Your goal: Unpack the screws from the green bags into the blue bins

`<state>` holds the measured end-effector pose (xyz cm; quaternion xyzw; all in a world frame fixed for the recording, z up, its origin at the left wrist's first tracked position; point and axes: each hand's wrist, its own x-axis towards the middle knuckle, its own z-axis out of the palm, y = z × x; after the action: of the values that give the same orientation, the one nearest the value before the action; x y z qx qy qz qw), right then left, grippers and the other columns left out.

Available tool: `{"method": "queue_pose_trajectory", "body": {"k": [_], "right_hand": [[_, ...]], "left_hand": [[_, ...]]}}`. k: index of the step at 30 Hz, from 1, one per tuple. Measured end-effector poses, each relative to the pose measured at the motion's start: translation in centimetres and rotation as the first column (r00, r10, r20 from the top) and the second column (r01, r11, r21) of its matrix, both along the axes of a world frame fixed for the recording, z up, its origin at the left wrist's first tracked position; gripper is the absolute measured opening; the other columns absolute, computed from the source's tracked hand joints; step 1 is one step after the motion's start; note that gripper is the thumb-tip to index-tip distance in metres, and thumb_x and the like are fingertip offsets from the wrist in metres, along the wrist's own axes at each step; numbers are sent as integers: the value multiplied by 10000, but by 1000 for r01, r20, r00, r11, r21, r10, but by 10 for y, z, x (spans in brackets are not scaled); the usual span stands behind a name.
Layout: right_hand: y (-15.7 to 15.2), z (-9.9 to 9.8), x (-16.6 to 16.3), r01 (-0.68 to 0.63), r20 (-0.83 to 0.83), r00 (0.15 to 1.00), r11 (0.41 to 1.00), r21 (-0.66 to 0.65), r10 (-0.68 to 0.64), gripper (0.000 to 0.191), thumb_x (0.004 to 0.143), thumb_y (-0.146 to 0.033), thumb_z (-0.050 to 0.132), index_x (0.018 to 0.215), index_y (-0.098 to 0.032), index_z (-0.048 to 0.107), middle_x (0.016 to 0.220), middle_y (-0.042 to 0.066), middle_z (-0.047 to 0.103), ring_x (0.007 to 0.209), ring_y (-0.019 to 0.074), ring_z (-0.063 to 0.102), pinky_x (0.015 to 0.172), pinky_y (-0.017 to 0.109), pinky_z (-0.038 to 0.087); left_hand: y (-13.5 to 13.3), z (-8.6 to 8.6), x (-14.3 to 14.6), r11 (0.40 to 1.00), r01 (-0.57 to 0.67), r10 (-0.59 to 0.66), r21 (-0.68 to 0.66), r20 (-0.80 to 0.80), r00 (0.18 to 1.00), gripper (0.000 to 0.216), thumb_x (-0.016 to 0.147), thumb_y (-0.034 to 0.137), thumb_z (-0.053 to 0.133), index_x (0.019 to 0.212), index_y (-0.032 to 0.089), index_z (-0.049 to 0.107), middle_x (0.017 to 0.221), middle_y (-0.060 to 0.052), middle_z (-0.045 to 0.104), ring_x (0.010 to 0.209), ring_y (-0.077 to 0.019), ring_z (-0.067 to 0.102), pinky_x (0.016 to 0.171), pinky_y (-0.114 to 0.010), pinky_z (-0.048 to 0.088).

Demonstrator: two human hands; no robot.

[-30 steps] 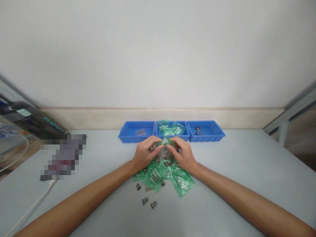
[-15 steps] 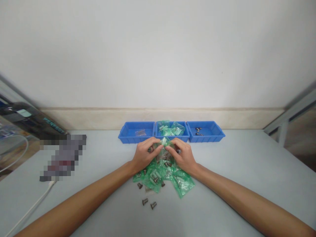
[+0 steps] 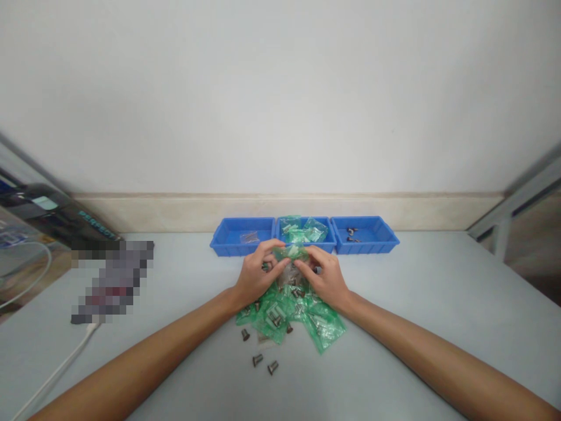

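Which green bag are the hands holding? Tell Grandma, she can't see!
On the grey table, find three blue trays in a row. Just in front of the middle tray, the left hand and right hand nearly meet, holding a green bag. Other green bags lie in that tray or the pile below; only this one is pinched by both hands.

Over on the grey table point(image 3: 421, 304) lie three blue trays point(image 3: 368, 246), green packets point(image 3: 325, 328), loose bolts point(image 3: 258, 360), a white cable point(image 3: 65, 363).
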<state>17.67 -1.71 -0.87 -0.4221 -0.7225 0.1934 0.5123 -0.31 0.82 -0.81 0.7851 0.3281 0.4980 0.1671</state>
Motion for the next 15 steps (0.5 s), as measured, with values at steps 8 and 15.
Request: {"method": "queue_pose_trajectory", "body": {"k": [8,15], "right_hand": [[1,6,-1,-17,28,999,1000,-10,17,147,894,-280,560,771,-202,580,661,-11,505,575,138,475,548,246,407],[-1,5,-1,5,43,999,1000,23,-6,256,905,-289,527,673,-215,447,624,-30,423,588,145,440,571,258,339]], "left_hand": [[0,0,-1,999,2,-3,40,8,1000,251,885,319,595,1068,170,508,808,-2,649,461,-52,539,473,-164,447],[0,1,0,999,16,-14,-31,52,999,330,868,319,617,1133,170,488,679,57,555,442,-47,485,464,-153,411]]}}
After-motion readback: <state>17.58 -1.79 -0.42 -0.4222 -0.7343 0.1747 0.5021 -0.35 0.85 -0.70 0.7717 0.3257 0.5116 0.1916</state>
